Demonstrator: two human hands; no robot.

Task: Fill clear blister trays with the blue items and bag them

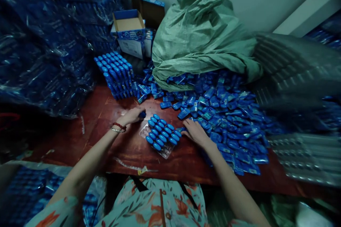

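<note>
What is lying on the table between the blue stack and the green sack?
Between the stack and the sack lie loose blue packs, some of them overlapping, as the head view shows.

Crumpled green sack [197, 35], open cardboard box [130, 35] to its left, pale wall [247, 0] behind it, plastic-wrapped stack [45, 35] farther left

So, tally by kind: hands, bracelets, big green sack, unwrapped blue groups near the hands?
Left hand, right hand: 2
Bracelets: 2
Green sack: 1
Upright blue block, loose blue pile, blue cluster between hands: 3
Total: 8
Single packs overlap, uncountable.
</note>
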